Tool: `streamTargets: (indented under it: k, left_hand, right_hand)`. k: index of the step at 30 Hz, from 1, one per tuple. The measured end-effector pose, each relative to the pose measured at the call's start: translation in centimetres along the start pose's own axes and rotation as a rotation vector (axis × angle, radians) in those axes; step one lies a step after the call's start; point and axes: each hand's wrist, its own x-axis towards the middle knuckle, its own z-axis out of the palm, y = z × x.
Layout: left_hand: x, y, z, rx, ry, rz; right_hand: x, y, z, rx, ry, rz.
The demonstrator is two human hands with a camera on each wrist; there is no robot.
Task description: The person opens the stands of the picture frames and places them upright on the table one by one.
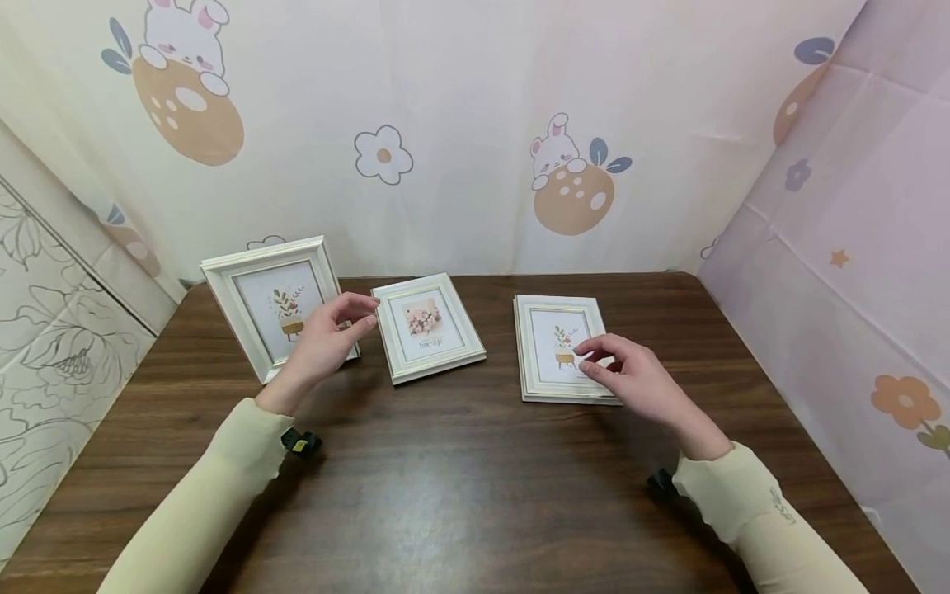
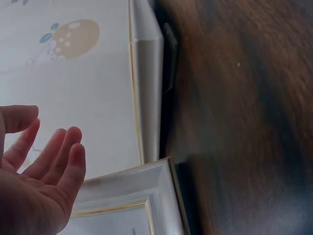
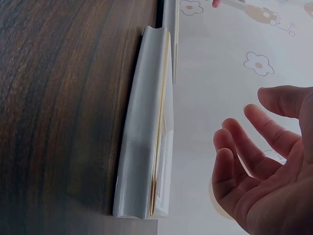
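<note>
I'm seeing left hand and right hand loose, fingers apart; right-wrist view is showing right frame side-on; tabletop is stretching near.

Head view's pretty bright, soft glare on the dark brown wood-grain bench; wrist shots are dimmer, kinda soft.

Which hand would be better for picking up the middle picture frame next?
Probably the left hand: it's empty, and its fingertips look close to the left edge of the middle frame. The right hand is empty too, but it's farther away, by the right-hand frame.
</note>
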Motion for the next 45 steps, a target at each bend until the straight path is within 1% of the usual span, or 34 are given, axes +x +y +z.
streamTargets:
  k: [4, 7, 10, 14, 21, 24, 28, 30, 36, 41, 45]
  left_hand:
    - [0.1, 0.0, 0.5, 0.048, -0.024, -0.03]
    - [0.2, 0.0, 1.0, 0.092, -0.055, -0.073]
    - [0.5, 0.0, 1.6, 0.124, -0.085, -0.092]
    - [1.2, -0.2, 2.5, 0.131, -0.105, -0.095]
    - [2.5, -0.3, 3.5, 0.147, -0.112, -0.134]
    - [3.1, -0.3, 3.8, 0.124, -0.09, -0.16]
    - [4.1, -0.3, 4.0, 0.047, -0.034, -0.222]
    - [4.6, -0.4, 4.2, 0.024, -0.008, -0.251]
    - [6.0, -0.4, 4.6, 0.019, 0.044, -0.331]
    - [7.0, -0.6, 4.7, 0.027, 0.056, -0.415]
    - [7.5, -0.9, 4.8, 0.043, 0.031, -0.467]
  right_hand:
    - [0.0, 0.0, 0.1, 0.002, -0.003, 0.001]
    - [0.0, 0.1, 0.2, 0.007, -0.006, -0.001]
    - [0.0, 0.1, 0.4, 0.017, -0.014, -0.008]
    - [0.0, 0.1, 0.6, 0.024, -0.02, -0.012]
    - [0.0, 0.3, 0.7, 0.02, -0.03, -0.014]
    - [0.1, 0.3, 0.8, 0.022, -0.03, -0.024]
    - [0.1, 0.3, 1.0, 0.03, -0.031, -0.036]
    - [0.2, 0.3, 1.1, 0.03, -0.028, -0.043]
    - [0.3, 0.3, 1.4, 0.025, -0.013, -0.056]
    - [0.3, 0.1, 1.4, 0.033, -0.009, -0.058]
    - [0.3, 0.1, 1.5, 0.061, -0.007, -0.059]
